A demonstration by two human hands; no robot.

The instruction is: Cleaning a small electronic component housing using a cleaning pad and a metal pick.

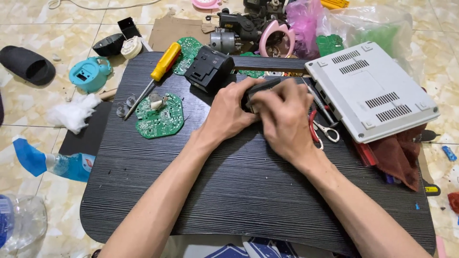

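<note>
Two hands meet at the middle of the dark wood-grain lap table (239,191) in the head view, both wrapped round one small black plastic part (260,91). The left hand (229,114) cups it from the near left side, fingers curled under and against it, so the piece is braced rather than merely touched. The right hand (284,119) lies over its top and right, fingers bent down on it; that hand covers most of the part, so what the fingertips are doing there cannot be told. The part sits low, on or just above the tabletop, which steadies it against pushing or prying.

Tools and stripped pieces lie in an arc within easy reach. A yellow-handled screwdriver (160,71) rests at the upper left, its shaft pointing toward a round green circuit board (160,117) lying flat with its components up. A second green board (187,55) lies behind the screwdriver handle, and a black boxy housing (208,69) stands just beyond the left hand. Red-handled scissors (321,129) lie just right of the right hand. A grey vented device case (370,91) lies tilted across the table's right corner, overhanging a dark red cloth (399,155).

On the tiled floor (38,105), well apart: a teal plastic shell (88,74), a white wad of stuffing (71,114), a black slipper (26,64), and a plastic spray bottle (57,165).
</note>
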